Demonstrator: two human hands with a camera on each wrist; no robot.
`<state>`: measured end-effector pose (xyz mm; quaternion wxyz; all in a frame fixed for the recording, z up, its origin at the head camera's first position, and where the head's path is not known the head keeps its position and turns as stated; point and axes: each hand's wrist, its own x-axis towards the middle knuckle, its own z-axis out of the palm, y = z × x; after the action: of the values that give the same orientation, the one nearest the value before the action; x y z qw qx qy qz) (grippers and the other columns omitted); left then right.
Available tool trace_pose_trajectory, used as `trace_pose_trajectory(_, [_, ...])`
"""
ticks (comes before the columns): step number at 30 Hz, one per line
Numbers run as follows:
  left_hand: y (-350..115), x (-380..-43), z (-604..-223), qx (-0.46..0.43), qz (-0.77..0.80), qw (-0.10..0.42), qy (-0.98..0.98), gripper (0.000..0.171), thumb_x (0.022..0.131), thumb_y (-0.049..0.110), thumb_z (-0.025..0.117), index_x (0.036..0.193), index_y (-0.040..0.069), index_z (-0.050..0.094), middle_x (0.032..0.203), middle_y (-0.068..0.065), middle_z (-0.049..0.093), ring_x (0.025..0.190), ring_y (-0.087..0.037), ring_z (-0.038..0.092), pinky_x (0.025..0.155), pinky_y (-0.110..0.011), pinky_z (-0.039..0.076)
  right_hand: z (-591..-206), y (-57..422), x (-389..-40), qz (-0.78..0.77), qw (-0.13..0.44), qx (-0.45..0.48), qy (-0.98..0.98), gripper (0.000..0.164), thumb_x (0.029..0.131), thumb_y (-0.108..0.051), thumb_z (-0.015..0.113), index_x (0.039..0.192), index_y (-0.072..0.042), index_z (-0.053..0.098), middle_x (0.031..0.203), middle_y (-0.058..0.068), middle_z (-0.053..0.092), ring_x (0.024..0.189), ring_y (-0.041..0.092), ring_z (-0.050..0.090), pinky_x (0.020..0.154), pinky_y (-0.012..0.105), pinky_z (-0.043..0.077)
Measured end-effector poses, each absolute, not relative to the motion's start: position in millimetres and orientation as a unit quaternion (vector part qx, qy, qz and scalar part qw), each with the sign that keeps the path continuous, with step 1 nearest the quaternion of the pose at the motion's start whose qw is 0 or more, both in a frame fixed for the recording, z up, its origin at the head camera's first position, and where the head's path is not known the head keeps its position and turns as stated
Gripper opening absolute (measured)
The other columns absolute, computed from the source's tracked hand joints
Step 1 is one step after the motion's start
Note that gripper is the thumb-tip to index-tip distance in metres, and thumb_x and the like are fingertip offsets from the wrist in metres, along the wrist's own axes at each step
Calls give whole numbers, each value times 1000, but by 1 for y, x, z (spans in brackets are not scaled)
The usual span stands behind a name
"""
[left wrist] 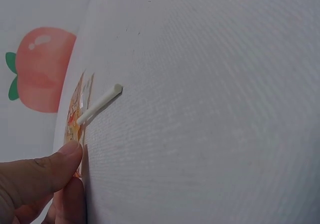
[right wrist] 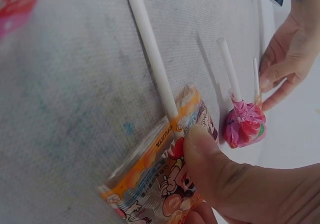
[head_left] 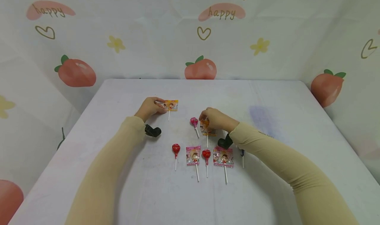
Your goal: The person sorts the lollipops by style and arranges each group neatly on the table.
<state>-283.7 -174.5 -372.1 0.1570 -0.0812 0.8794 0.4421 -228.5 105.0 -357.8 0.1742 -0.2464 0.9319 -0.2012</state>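
At the far left of the table my left hand (head_left: pixel 151 108) pinches the wrapper edge of a lollipop in a flat orange packet (head_left: pixel 172 105), its white stick towards me. In the left wrist view, thumb and fingers grip that packet (left wrist: pixel 74 109) at one side. Nearer the middle, my right hand (head_left: pixel 219 120) holds a second orange-wrapped lollipop (head_left: pixel 204 128). The right wrist view shows the thumb pressed on this packet (right wrist: pixel 150 184) close to where the stick enters; the other fingers are mostly hidden. Just left of the right hand lies a round pink lollipop (head_left: pixel 194 121).
Closer to me lie two round red lollipops (head_left: pixel 176 148) and two in flat pink packets (head_left: pixel 193 155). Another lollipop (head_left: pixel 242 155), dark-topped, is partly hidden under the right forearm. A white cloth covers the table (head_left: pixel 154 198); a peach-printed curtain (head_left: pixel 160 37) hangs behind.
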Motion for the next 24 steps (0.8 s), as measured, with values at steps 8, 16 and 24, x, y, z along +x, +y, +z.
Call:
trace_pose_trajectory(8, [-176,-285,-376,-80,444,151,880,54,83,7,75,134,7,57,99,-5,58,81,-10,53,69,-18,43,-358,104,-229,-203,178,-243,932,39,79,0,77,115,0,65,115,17,60,108,30,57,94,38,49])
trace_pose_trajectory(16, [-177,-285,-378,-84,445,145,880,54,82,7,76,133,9,57,99,-5,58,84,-13,53,70,-20,43,-357,102,-230,-181,182,-245,935,39,79,-2,78,115,0,64,112,16,60,105,29,57,93,38,49])
trace_pose_trajectory(24, [-176,-288,-382,-85,443,141,881,54,82,6,76,132,10,58,101,-6,58,89,-16,51,71,-21,43,-357,104,-234,-186,170,-254,934,35,75,-2,81,104,-3,61,101,13,61,92,24,56,84,36,49])
